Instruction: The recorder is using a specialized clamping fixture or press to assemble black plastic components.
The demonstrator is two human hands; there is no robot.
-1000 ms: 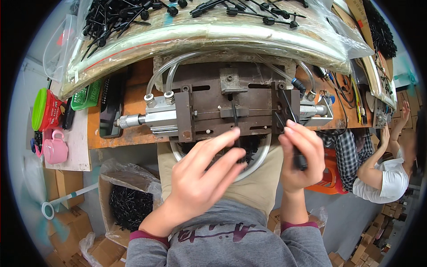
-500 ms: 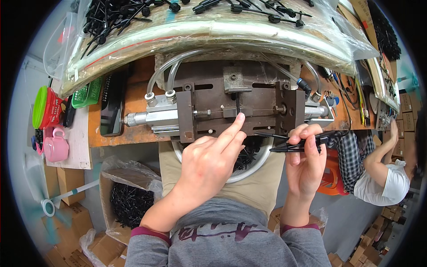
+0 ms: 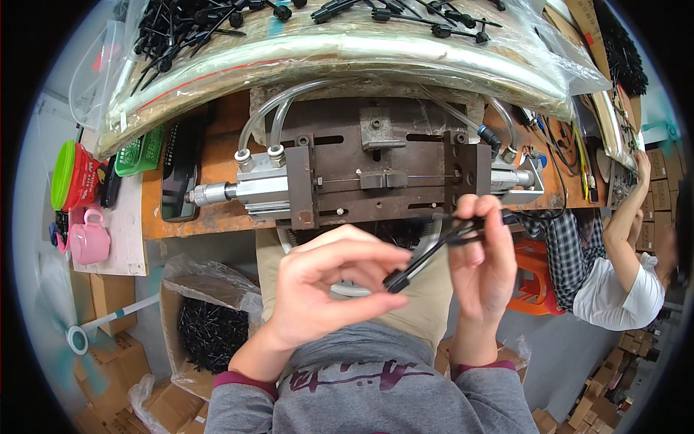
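Observation:
My right hand (image 3: pixel 486 267) is closed on several slim black plastic stems (image 3: pixel 432 254). One stem slants down to the left, its blocky end lying between the thumb and fingers of my left hand (image 3: pixel 325 286). That hand is open, thumb and fingertips apart; I see no firm grip on the stem. Just beyond both hands stands a dark brown metal fixture (image 3: pixel 340 158). At its centre is a small slotted block (image 3: pixel 383 179) crossed by a thin rod, with no black piece showing in it. A silver cylinder (image 3: pixel 264 192) is mounted at its left.
A plastic-covered tray (image 3: pixel 340 49) with black parts spans the back. Left are a phone-like black case (image 3: pixel 181 173), a green basket (image 3: pixel 139 153) and a pink cup (image 3: pixel 90 239). A lined box of black parts (image 3: pixel 210 333) stands below. Another person (image 3: pixel 622 289) sits at right.
My left hand has drawn back from the fixture and opened beside the stems. The black piece that stood in the centre block no longer shows there. The stems in my right hand have tilted.

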